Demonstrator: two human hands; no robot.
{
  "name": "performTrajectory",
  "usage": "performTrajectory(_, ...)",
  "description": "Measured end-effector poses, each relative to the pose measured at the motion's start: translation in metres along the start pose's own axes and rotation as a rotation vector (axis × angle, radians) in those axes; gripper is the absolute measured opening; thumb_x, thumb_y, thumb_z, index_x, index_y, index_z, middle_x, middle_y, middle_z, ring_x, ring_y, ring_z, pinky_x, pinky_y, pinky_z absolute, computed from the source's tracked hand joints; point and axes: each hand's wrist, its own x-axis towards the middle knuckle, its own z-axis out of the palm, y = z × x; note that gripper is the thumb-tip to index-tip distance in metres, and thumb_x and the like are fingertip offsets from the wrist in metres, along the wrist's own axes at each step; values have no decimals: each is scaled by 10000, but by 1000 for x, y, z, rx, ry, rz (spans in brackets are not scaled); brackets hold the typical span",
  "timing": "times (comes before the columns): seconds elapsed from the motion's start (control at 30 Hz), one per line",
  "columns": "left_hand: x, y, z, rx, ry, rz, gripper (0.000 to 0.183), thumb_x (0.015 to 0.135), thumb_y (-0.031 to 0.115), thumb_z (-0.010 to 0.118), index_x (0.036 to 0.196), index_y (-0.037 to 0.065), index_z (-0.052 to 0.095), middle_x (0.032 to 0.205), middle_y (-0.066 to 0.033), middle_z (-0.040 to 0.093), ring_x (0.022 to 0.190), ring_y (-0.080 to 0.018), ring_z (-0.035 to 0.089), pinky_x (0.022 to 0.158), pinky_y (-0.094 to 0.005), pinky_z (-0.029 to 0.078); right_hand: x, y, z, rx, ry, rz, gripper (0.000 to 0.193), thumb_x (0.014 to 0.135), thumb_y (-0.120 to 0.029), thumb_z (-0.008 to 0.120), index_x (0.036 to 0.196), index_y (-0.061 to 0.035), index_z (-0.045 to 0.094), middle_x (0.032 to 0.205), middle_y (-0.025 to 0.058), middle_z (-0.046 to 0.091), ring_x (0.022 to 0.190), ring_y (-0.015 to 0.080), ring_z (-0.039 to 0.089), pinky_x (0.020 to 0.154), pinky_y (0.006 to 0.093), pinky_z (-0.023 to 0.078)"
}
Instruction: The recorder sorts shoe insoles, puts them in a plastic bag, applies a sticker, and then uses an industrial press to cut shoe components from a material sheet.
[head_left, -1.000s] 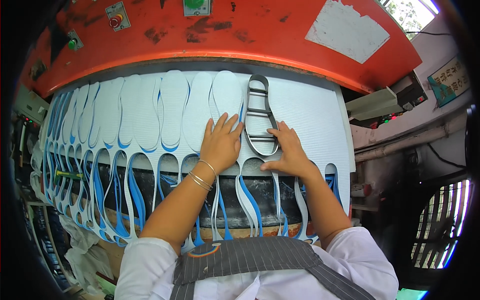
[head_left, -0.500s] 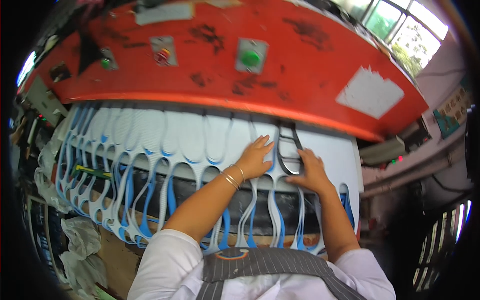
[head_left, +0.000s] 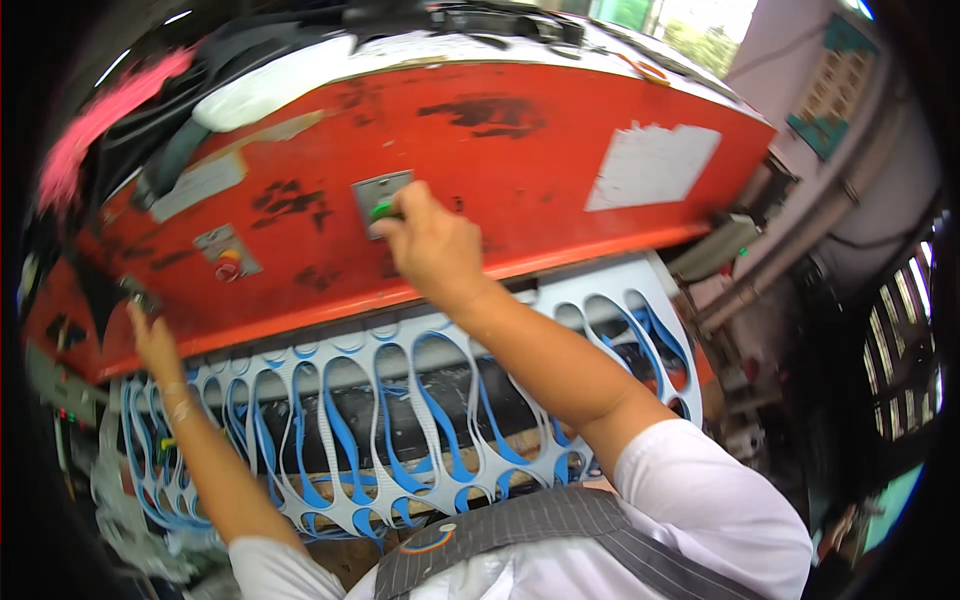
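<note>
Both hands are up on the front of the big red-orange metal press head (head_left: 520,170), scuffed with black patches. The right hand (head_left: 432,240) is loosely curled, fingertips pressed on a small green round button (head_left: 382,211) set in a grey square metal plate (head_left: 380,200); it grips nothing, just pushes. The button sits right at its fingertips, on the upper left side of the hand.

The left hand (head_left: 152,340) is way over at the far left lower edge of the same red panel, fingers pointed up against a small dark control (head_left: 135,293) there. Can't tell if it's pressing or only touching, and the hand isn't wrapped around anything that I can see. There are thin bangles on that wrist.

Between the two hands, a bit above the left one, is another grey plate with a red-and-yellow knob (head_left: 230,256). Off to the right of the right hand there's a pale worn paper label (head_left: 650,165) stuck on the panel.

Below both wrists lies the white-and-blue foam sheet (head_left: 400,440) full of sole-shaped cutout holes, spread over the dark bed under the press head.
</note>
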Motion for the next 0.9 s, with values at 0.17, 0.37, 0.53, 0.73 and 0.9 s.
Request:
performTrajectory(0.17,-88,68,-21,-265,-210,-105,435,907,99,487,1337,30,494,1301,-136,540,1094,-204,555,951,-295,423,-95,-3,-51,123,-307,68,304,828,-292,683,988,-77,539,716,107,617,619,321,622,544,422,479)
performTrajectory(0.37,-275,286,-30,-533,-722,175,194,792,35,615,975,33,681,944,-122,673,868,-255,636,769,-359,506,-194,9,-155,-143,-789,223,509,739,-444,718,995,-29,574,938,146,625,987,350,585,796,422,472)
performTrajectory(0.53,-345,359,-18,-504,-946,483,177,790,125,618,932,37,673,867,-138,653,793,-310,620,730,-396,500,-238,19,-180,-286,-1036,-31,606,584,-429,800,987,-24,598,928,150,618,955,323,594,1006,447,383)
performTrajectory(0.73,-365,372,-14,-278,-849,443,125,772,156,624,825,50,665,756,-145,599,728,-345,591,667,-427,473,-245,23,-173,-356,-893,3,450,575,-311,809,893,-45,634,889,110,637,886,260,604,839,359,420)
performTrajectory(0.9,-359,379,-14,-268,-845,371,151,755,198,637,777,54,678,731,-147,606,709,-346,598,655,-423,477,-239,33,-171,-334,-918,-58,424,587,-323,793,888,-57,660,846,103,662,838,251,626,821,363,421)
